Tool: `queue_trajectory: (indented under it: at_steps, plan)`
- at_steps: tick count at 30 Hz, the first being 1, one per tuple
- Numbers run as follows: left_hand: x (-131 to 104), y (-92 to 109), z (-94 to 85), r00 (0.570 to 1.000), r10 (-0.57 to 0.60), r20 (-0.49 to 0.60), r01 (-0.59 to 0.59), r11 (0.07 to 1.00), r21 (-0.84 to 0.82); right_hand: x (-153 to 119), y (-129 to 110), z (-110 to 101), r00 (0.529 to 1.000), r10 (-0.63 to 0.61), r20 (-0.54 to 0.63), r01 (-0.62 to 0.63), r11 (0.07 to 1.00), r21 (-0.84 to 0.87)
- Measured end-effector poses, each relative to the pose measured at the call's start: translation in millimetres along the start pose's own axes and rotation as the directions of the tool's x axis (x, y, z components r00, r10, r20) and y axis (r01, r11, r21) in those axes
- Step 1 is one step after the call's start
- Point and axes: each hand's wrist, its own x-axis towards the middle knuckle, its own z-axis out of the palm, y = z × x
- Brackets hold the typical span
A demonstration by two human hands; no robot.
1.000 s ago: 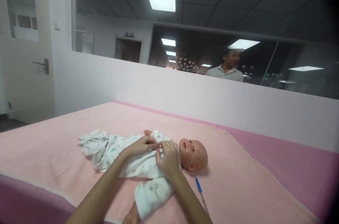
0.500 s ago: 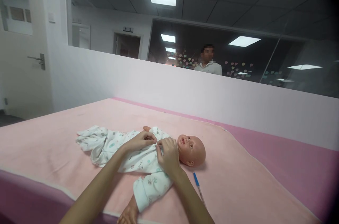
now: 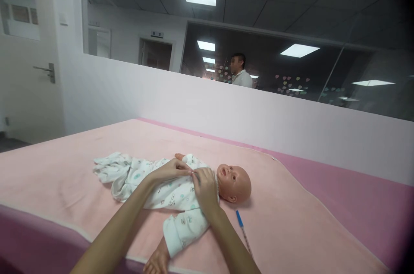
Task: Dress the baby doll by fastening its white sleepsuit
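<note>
A baby doll (image 3: 237,183) lies on its back on a pink padded surface, its head to the right. It wears a white printed outfit (image 3: 171,194) whose leg end is bunched at the left. My left hand (image 3: 171,169) rests over the doll's chest, its fingertips pinching the front of the outfit. Against it, nearer the doll's neck, my right hand (image 3: 205,185) has its fingers closed on the same cloth. The fingertips of both hands meet; the small spot between them is mostly hidden.
A pen with a blue cap (image 3: 239,218) lies beside my right forearm. The pink mat (image 3: 291,222) reaches a low white wall (image 3: 258,114) with a window above. Behind the glass is a person in a white shirt (image 3: 242,79). A door (image 3: 29,80) is at the left.
My hands have drawn slightly closer together, and the right fingers have closed more over the cloth. The person behind the glass has moved left and turned sideways.
</note>
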Motion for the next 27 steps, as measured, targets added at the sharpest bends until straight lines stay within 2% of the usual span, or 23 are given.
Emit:
queue_trajectory:
  at_steps: [3,12,17,20,24,27]
  plan:
    - [-2.0,1.7,-1.3,0.999,0.024,0.039,-0.024,1.0,0.011,0.2,-0.4,-0.1,1.0,0.013,0.007,-0.014,0.999,0.034]
    - [-1.4,-2.3,-2.7,0.998,0.042,0.038,-0.043,0.999,0.032,1.8,-0.5,-0.9,0.998,0.052,-0.037,-0.049,0.996,0.073]
    - [-0.5,-4.6,-3.2,1.0,-0.006,-0.006,0.006,0.999,0.043,0.8,1.0,1.5,0.996,0.072,-0.054,-0.069,0.996,0.063]
    - [0.1,-5.0,-3.2,0.999,-0.037,-0.02,0.036,0.999,-0.005,0.5,0.7,1.3,0.994,0.075,-0.075,-0.07,0.996,0.063]
    - [0.1,-4.2,-2.7,0.999,-0.054,-0.005,0.054,0.997,-0.048,0.6,-1.7,-1.3,0.994,0.086,-0.074,-0.079,0.992,0.093]
    - [-0.2,-2.9,-2.1,0.999,-0.046,0.017,0.047,0.998,-0.049,1.2,-3.3,-3.3,0.998,0.045,-0.04,-0.041,0.996,0.085]
